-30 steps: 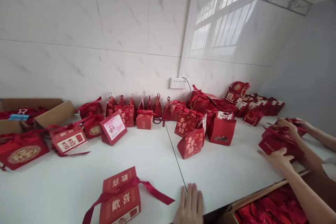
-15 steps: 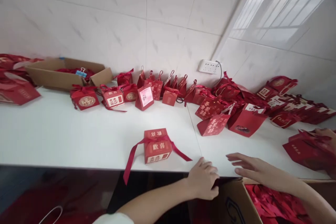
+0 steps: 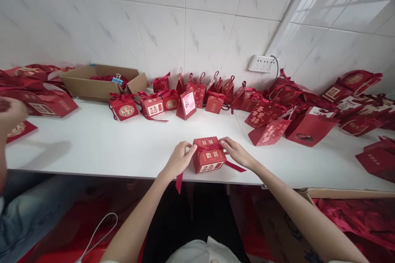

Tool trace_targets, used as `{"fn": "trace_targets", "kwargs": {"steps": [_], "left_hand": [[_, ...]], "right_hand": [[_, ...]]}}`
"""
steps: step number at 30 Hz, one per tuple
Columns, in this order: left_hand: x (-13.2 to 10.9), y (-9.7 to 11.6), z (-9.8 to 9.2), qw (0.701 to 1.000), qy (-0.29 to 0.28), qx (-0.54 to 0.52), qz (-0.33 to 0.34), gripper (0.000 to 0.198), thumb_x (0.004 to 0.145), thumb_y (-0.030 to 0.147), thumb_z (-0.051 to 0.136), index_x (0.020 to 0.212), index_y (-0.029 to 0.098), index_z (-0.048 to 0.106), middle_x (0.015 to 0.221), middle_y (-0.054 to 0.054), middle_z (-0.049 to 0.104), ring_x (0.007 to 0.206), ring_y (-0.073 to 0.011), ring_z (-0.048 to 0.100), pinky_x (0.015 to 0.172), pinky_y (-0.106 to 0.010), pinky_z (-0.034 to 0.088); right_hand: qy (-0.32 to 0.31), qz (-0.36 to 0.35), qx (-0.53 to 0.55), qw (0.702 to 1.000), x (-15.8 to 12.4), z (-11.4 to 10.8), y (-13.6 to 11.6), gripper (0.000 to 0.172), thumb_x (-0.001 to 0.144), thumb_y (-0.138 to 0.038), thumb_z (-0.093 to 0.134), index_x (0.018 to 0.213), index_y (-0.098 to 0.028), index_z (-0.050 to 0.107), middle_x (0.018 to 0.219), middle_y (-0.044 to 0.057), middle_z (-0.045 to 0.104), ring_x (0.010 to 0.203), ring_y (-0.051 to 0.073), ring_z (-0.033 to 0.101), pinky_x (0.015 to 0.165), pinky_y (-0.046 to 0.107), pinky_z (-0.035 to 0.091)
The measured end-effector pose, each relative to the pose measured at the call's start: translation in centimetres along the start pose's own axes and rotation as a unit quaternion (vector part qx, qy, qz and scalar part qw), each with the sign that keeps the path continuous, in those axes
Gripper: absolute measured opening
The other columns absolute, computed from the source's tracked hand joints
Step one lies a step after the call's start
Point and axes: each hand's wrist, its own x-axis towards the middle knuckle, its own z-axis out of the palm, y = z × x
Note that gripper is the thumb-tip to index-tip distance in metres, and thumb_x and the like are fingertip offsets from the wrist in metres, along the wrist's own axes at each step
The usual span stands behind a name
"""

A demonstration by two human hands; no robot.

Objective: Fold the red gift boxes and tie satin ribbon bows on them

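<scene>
A red gift box (image 3: 209, 167) with gold and cream characters sits near the front edge of the white table (image 3: 101, 144). A dark red ribbon (image 3: 235, 166) crosses its top, and a tail hangs down on each side. My left hand (image 3: 178, 159) is closed at the box's left side, thumb and fingers pinching the ribbon there. At the right side my right hand (image 3: 236, 152) pinches the ribbon near the box's top corner. The fingertips partly hide where the ribbon leaves the box.
Several finished red gift boxes (image 3: 125, 109) line the wall. An open carton (image 3: 89, 86) with a blue clip stands back left. Another person's hand (image 3: 14, 113) reaches in at the left. A carton of red ribbons (image 3: 358, 213) sits below the table's right end.
Both my hands have come from the table's front edge on the right to the gift box, and now grip its ribbon. The view has shifted; another person's hand now shows at the left.
</scene>
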Motion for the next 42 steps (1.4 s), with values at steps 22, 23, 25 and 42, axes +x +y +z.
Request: {"fn": "trace_targets", "kwargs": {"steps": [22, 23, 25, 42], "left_hand": [[-0.1, 0.0, 2.1, 0.935, -0.1, -0.328, -0.094, 0.038, 0.073, 0.046, 0.062, 0.063, 0.018, 0.037, 0.048, 0.01, 0.032, 0.037, -0.0014, 0.024, 0.034, -0.013, 0.015], [-0.2, 0.0, 2.0, 0.932, -0.105, -0.333, -0.094, 0.037, 0.073, 0.045, 0.062, 0.063, 0.018, 0.038, 0.048, 0.009, 0.034, 0.036, -0.0013, 0.026, 0.034, -0.013, 0.016], [-0.3, 0.0, 1.9, 0.927, -0.109, -0.348, -0.093, 0.036, 0.073, 0.043, 0.062, 0.063, 0.018, 0.038, 0.049, 0.009, 0.038, 0.035, -0.0018, 0.03, 0.032, -0.013, 0.019], [-2.2, 0.1, 5.3, 0.931, -0.001, -0.355, -0.088, 0.032, 0.078, 0.036, 0.052, 0.059, 0.019, 0.033, 0.043, 0.01, 0.034, 0.03, -0.0025, 0.027, 0.028, -0.013, 0.018]], "right_hand": [[0.009, 0.044, 0.314, 0.948, -4.2, 2.2, 1.3, 0.035, 0.079, -0.045, 0.059, 0.059, -0.019, 0.048, 0.054, -0.003, 0.052, 0.052, 0.01, 0.045, 0.054, 0.024, 0.032], [0.005, 0.042, 0.329, 0.944, -4.2, 2.2, 1.3, 0.034, 0.079, -0.044, 0.06, 0.06, -0.019, 0.048, 0.056, -0.003, 0.053, 0.053, 0.01, 0.046, 0.055, 0.024, 0.033], [-0.005, 0.038, 0.367, 0.929, -4.2, 2.2, 1.5, 0.031, 0.079, -0.042, 0.061, 0.061, -0.019, 0.049, 0.058, -0.002, 0.055, 0.056, 0.011, 0.049, 0.056, 0.024, 0.034], [-0.01, 0.065, 0.352, 0.934, -5.7, 1.1, 2.1, 0.032, 0.078, -0.044, 0.06, 0.062, -0.019, 0.047, 0.054, -0.003, 0.051, 0.052, 0.01, 0.045, 0.055, 0.025, 0.033]]}}
